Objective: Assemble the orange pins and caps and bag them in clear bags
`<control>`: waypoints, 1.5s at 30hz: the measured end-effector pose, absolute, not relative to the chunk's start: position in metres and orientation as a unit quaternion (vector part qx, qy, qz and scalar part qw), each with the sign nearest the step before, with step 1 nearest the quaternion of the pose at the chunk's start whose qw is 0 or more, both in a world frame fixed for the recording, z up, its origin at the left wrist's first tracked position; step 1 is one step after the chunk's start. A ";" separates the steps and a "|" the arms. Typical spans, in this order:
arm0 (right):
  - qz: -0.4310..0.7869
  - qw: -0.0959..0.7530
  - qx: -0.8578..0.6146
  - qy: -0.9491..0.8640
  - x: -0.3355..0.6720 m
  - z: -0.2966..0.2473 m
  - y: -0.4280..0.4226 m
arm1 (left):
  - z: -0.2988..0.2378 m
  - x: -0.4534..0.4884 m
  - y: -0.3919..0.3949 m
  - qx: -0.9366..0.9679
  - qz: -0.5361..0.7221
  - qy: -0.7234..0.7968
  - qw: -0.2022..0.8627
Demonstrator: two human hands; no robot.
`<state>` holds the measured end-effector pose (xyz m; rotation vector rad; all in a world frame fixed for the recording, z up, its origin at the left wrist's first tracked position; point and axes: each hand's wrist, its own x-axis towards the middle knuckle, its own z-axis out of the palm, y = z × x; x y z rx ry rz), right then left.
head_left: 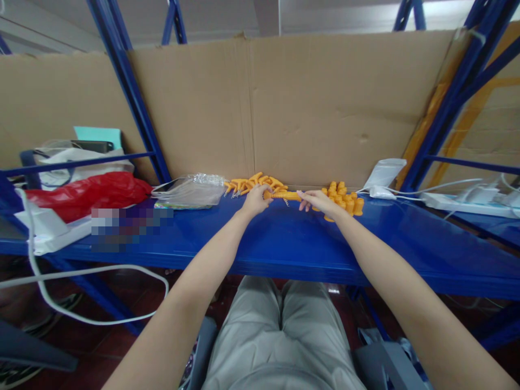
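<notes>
A long orange plastic piece (287, 195) spans the space between my two hands, just above the blue shelf. My left hand (255, 201) has its fingers closed around the left end. At the right end, my right hand (320, 202) pinches the piece with its fingertips. Behind my left hand lies a pile of orange branched pieces (257, 179), some with small silvery chain-like bits hanging from them. Beside and partly behind my right hand stands a cluster of orange cup-shaped pieces (348, 202). The exact kind of these pieces is too small to make out.
Clear plastic bags (190, 196) lie left of the pile, near a red plastic bag (91, 192). A white power strip (471, 205) with cables is on the right. Cardboard (309, 103) walls the back of the blue shelf (284, 244), between blue metal posts (132, 92).
</notes>
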<state>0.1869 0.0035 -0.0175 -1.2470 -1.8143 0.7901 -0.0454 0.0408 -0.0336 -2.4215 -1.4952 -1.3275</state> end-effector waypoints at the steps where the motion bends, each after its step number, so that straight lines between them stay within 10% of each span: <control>1: 0.312 0.390 -0.487 -0.717 0.188 -0.018 0.004 | -0.033 -0.045 0.040 -0.771 -0.424 -0.475 0.002; 45: 0.375 0.457 -0.478 -0.650 0.180 -0.018 0.001 | -0.030 -0.045 0.038 -0.770 -0.419 -0.481 0.011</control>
